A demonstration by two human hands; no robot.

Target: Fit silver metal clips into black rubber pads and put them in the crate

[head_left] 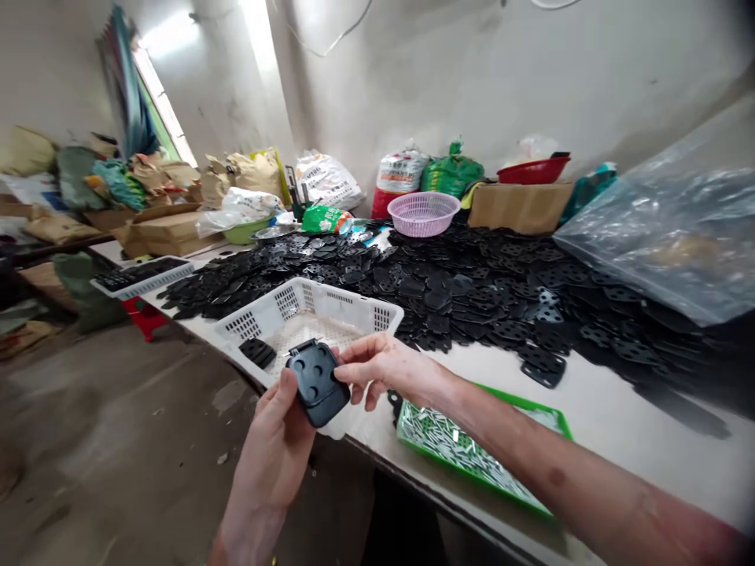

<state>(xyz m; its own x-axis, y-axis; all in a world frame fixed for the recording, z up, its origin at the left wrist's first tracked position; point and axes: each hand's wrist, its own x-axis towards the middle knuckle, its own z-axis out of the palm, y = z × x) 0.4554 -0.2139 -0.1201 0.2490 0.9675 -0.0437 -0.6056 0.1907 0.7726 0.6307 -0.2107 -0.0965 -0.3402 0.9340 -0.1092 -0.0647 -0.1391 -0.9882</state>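
There it is, a black moulded plate point(315, 385) with 4 round recesses showing — tilted up in the left hand point(274, 448), right hand point(383, 369) gripping its edge!

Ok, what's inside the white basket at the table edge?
The white perforated plastic basket holds a small stack of black plates on its pale floor. Its near side is hidden behind the left hand and the black piece it holds.
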